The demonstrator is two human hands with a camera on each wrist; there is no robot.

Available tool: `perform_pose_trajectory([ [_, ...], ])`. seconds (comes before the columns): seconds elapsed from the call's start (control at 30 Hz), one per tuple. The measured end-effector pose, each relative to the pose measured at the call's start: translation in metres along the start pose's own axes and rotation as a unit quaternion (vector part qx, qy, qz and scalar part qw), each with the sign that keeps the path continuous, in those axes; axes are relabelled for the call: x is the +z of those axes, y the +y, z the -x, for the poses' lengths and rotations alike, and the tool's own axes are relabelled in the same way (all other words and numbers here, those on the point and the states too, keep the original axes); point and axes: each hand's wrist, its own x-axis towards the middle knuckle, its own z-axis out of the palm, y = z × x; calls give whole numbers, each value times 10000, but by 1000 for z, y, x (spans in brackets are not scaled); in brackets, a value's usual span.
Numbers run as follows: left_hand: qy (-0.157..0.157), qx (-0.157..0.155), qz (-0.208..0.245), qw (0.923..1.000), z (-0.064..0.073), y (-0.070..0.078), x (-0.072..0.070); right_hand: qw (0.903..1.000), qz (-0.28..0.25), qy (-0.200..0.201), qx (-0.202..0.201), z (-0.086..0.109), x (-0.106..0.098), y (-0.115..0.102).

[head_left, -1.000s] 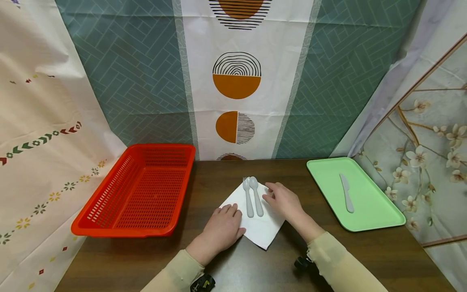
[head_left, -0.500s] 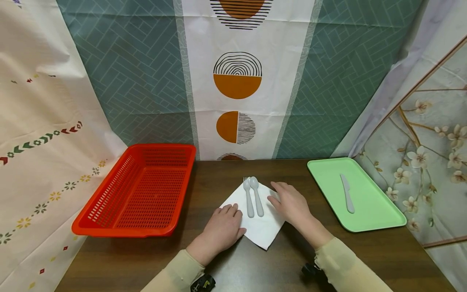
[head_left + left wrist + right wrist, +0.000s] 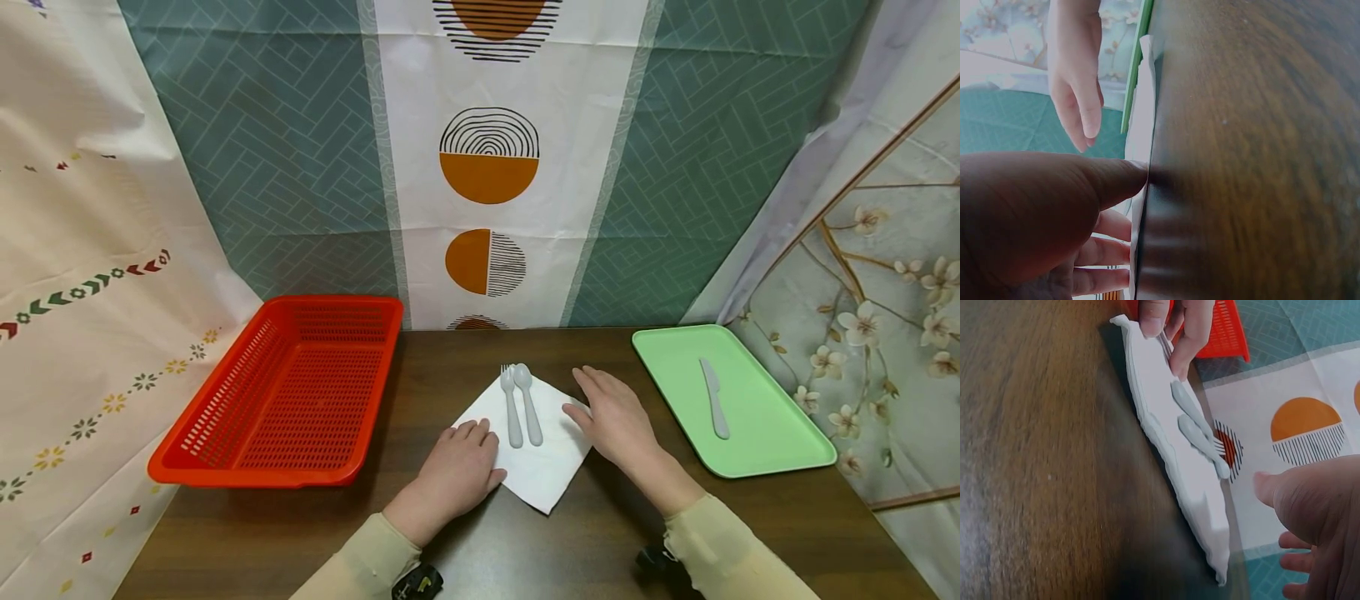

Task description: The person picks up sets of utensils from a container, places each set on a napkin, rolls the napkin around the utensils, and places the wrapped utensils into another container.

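A folded white napkin (image 3: pixel 538 477) lies cornerwise on the dark wooden table. On it, side by side, rest a light grey fork (image 3: pixel 513 417) and a matching spoon (image 3: pixel 529 408). My left hand (image 3: pixel 459 468) rests on the napkin's left corner, and its thumb (image 3: pixel 1125 178) and fingertips touch the napkin in the left wrist view. Near the right corner is my right hand (image 3: pixel 618 423), fingers extended and holding nothing. The right wrist view has that hand's thumb (image 3: pixel 1269 487) apart from the napkin.
A red plastic basket (image 3: pixel 161 467) stands at the left. To the right lies a light green tray (image 3: pixel 772 425) with a grey knife (image 3: pixel 715 400) on it. Patterned cloths hang behind and at both sides.
My right hand has moved to the right, away from the spoon, and its fingers have spread a little. The left hand, napkin and cutlery have stayed in place.
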Motion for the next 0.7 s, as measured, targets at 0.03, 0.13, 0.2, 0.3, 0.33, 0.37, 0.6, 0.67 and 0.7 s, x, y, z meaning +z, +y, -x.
perform_pose_trajectory([
  [0.03,-9,-5,8,10000,0,0,0,10000,13,14,-4,0,-1,1],
  [0.13,-29,-11,18,10000,-1,0,0,10000,94,3,22,1,-1,4],
  [0.2,-51,-17,16,10000,-1,0,0,9999,158,-29,51,2,-1,7],
  [0.3,-80,-21,11,10000,-2,0,0,9996,249,-78,107,3,-3,11],
  [0.33,-85,-21,8,10000,-2,0,0,9995,279,-85,127,3,-3,12],
  [0.37,-88,-22,6,10000,-2,1,0,9994,304,-92,144,4,-4,13],
  [0.6,-54,-28,-14,10000,-1,0,0,9990,390,-107,205,6,-8,20],
  [0.67,-46,-27,-29,10000,-1,0,-1,9990,379,-116,216,7,-9,22],
  [0.7,-42,-27,-35,10000,-1,0,-1,9990,369,-121,219,7,-10,23],
])
